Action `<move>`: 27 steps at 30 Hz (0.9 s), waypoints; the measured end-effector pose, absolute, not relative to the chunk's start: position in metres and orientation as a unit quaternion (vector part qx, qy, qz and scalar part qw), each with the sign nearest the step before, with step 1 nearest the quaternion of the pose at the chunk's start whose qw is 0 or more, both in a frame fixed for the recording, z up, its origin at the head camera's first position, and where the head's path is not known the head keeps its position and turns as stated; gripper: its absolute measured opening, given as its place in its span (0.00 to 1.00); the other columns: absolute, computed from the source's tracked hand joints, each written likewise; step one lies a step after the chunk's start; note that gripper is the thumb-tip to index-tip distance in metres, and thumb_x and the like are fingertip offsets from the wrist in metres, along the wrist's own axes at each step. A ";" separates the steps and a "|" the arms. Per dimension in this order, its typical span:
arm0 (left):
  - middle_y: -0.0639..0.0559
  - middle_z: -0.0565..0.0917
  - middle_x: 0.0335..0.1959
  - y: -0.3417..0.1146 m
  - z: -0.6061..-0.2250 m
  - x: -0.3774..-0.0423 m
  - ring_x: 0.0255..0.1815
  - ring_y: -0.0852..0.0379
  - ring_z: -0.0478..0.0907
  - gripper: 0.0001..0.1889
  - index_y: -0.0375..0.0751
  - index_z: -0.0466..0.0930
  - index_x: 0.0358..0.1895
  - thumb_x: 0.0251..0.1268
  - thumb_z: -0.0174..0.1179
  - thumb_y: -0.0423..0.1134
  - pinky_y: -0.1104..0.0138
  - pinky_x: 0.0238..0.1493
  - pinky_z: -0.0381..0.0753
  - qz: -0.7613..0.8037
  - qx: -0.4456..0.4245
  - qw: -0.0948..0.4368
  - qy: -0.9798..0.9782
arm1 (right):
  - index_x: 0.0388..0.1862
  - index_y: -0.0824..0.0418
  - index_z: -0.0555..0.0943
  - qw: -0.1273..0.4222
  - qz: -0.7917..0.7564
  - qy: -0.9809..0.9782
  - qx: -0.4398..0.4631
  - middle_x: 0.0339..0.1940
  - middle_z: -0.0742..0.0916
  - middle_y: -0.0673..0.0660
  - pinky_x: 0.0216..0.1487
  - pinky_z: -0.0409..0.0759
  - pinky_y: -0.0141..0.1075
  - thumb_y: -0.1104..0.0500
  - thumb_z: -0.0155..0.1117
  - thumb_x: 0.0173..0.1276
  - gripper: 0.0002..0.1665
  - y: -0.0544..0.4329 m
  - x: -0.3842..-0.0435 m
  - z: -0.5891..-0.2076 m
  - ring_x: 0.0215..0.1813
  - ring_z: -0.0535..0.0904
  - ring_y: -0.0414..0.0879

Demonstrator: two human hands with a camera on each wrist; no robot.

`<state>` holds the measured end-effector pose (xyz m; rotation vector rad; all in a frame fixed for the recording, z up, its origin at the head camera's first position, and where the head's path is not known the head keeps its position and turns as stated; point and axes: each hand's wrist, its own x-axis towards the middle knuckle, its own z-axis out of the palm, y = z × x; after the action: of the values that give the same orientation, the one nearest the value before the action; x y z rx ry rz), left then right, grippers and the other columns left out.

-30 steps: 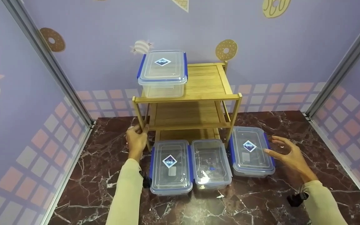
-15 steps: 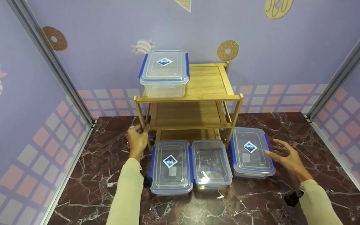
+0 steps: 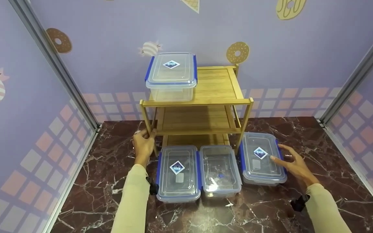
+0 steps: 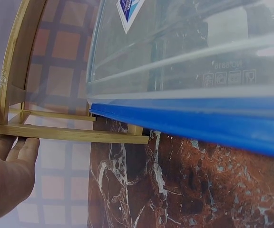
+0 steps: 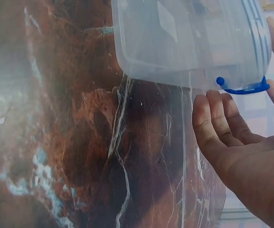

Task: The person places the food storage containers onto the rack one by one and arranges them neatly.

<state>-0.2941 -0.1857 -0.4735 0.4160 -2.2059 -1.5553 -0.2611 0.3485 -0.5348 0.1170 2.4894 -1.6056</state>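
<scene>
My left hand [image 3: 143, 145] grips the left front leg of a three-tier wooden shelf [image 3: 196, 103], thumb and fingers around the wood in the left wrist view. At the right, my right hand [image 3: 295, 163] is spread beside a clear lidded food container [image 3: 257, 168] with blue side clips. Its thumb overlaps the lid, and the other fingertips [image 5: 202, 102] are right by the blue clip [image 5: 246, 89] on the side wall. A second lidded container [image 3: 178, 184] with blue clips stands in front of the shelf, beside a clear container [image 3: 219, 165] without visible blue clips.
Another blue-clipped container [image 3: 172, 77] stands on the left of the top tier. All stands on a dark red marbled surface [image 3: 212, 213]. Purple patterned walls [image 3: 199, 35] close the space at the back and both sides.
My right hand has moved slightly left, closer to the right container, its thumb further over the lid. The left hand keeps its grip on the shelf leg. The view has shifted slightly.
</scene>
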 end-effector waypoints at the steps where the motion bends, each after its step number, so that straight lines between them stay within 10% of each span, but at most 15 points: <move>1: 0.40 0.89 0.43 -0.186 -0.474 -0.294 0.49 0.44 0.85 0.13 0.36 0.89 0.49 0.69 0.66 0.40 0.53 0.53 0.81 -0.558 0.151 0.204 -0.790 | 0.83 0.50 0.53 0.091 -0.539 0.837 0.036 0.75 0.63 0.73 0.60 0.77 0.54 0.41 0.69 0.69 0.52 0.348 -0.262 -0.535 0.68 0.68 0.67; 27: 0.40 0.89 0.44 -0.186 -0.472 -0.293 0.50 0.44 0.85 0.13 0.37 0.89 0.49 0.69 0.65 0.40 0.53 0.54 0.79 -0.574 0.155 0.196 -0.780 | 0.82 0.51 0.52 0.140 -0.601 0.787 -0.001 0.74 0.58 0.73 0.57 0.77 0.50 0.50 0.65 0.74 0.46 0.350 -0.262 -0.544 0.62 0.70 0.62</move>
<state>-0.2928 -0.1860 -0.4723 0.4342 -2.1857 -1.6070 -0.2625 0.3505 -0.5441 -0.0037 2.2743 -1.7350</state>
